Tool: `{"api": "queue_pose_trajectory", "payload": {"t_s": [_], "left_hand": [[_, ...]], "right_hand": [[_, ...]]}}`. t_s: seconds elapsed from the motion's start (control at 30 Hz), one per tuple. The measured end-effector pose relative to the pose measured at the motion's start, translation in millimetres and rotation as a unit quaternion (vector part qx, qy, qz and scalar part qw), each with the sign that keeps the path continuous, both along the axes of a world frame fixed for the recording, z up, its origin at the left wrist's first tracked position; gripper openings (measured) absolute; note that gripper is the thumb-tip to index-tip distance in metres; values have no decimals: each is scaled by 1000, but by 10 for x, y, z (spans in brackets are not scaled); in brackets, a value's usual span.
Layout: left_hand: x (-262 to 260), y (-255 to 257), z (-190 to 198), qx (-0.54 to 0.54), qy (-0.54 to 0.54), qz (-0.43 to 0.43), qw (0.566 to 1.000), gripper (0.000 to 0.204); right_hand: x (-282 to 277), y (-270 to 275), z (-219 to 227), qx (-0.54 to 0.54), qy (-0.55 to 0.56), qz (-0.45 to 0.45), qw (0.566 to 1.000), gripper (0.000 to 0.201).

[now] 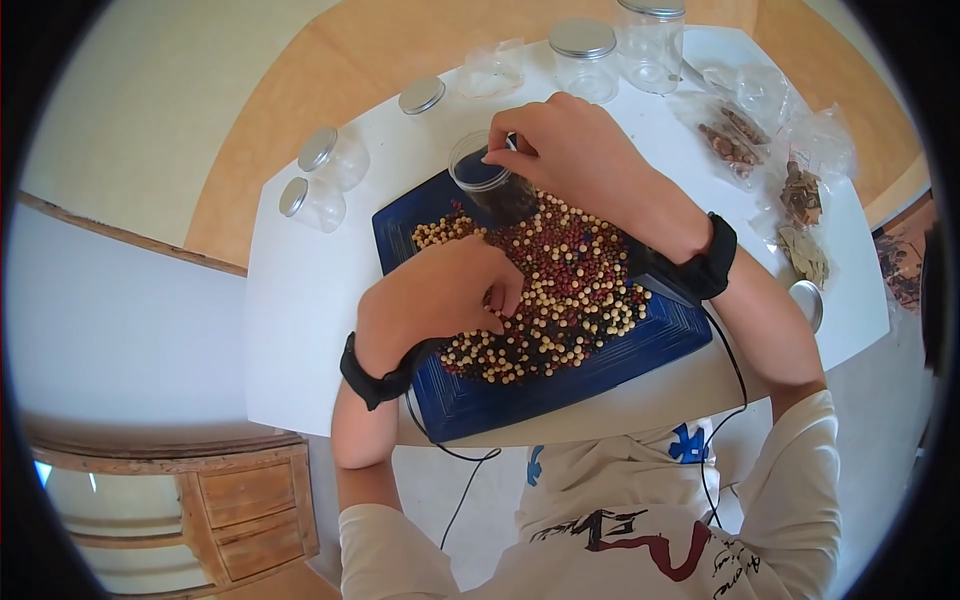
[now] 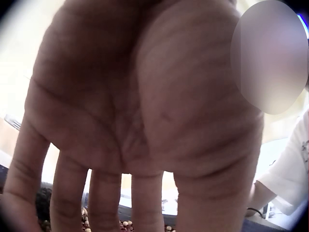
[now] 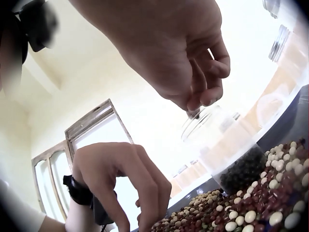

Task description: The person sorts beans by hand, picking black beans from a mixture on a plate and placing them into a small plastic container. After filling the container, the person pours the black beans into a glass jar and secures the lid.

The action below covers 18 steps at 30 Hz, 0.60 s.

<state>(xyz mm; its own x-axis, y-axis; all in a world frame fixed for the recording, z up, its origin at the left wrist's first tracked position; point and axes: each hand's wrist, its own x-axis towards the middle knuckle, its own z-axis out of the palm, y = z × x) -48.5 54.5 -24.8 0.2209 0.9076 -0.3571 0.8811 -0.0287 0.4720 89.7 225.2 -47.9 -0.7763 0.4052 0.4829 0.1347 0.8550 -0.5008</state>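
My right hand [image 1: 575, 145] is over the mouth of a clear jar [image 1: 472, 172], pinching a small dark bean [image 3: 194, 114] between thumb and fingertips. Black beans [image 3: 244, 169] fill the lower part of this jar, which leans at the far side of a blue tray [image 1: 450, 408]. Mixed beans [image 1: 570, 270] in cream, red and black are spread across the tray. Above the near left part of them is my left hand [image 1: 435, 285], fingers pointing down and spaced apart in the left wrist view. Its fingertips reach the beans and are partly hidden.
Lidded jars stand on the white table [image 1: 290, 375]: a small jar [image 1: 322, 207] at left, a larger jar [image 1: 585, 65] at the back. A loose-looking silver lid [image 1: 422, 95] is between them. Bags of dried goods [image 1: 735, 140] lie right. Thin black cables [image 1: 470, 458] hang from the wrists.
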Motion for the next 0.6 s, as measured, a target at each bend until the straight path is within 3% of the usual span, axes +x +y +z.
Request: {"api": "queue_pose_trajectory", "payload": {"t_s": [0.2,0.27,0.53,0.6], "left_hand": [[18,10,-82,-45,31,-16,998,19],[11,2,-108,-39,27,-6,999,19],[5,18,-98,-35,29,13,999,21],[-47,13,-133,-14,-24,28,999,21]], "right_hand": [[15,-20,59,-8,7,6,1000,15],[35,-22,67,37,71,40,996,14],[161,-124,235,18,56,114,992,13],[180,-155,253,22,49,118,992,12]]}}
